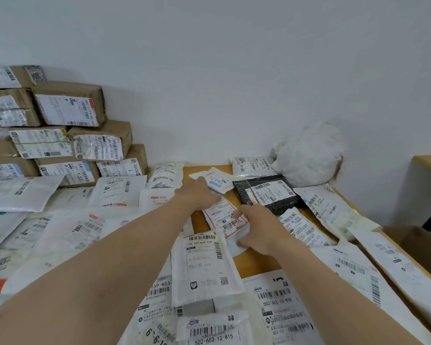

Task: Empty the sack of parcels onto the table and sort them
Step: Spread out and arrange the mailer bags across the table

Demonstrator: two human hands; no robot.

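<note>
White plastic parcels (67, 232) cover most of the wooden table (256, 260), labels facing up. The right hand (256, 227) holds a small parcel with a red-edged label (222, 216): the thumb presses on the label and the fingers curl under the near edge. The left hand (199, 192) lies at the far end of this same parcel with the fingers bent down onto it. I cannot tell if it grips or only touches.

Just in front of the hands is a long white parcel (204, 267) with the code "15H 159-B20-030". Two nearer labels read "502-602-12-B15", and one partly covered label reads "159-A03".

A black parcel (266, 192) with a white label lies beyond the right hand. The white sack (311, 155) sits crumpled at the far corner of the table, against the wall. Brown cardboard boxes (70, 125) are stacked at the left.
</note>
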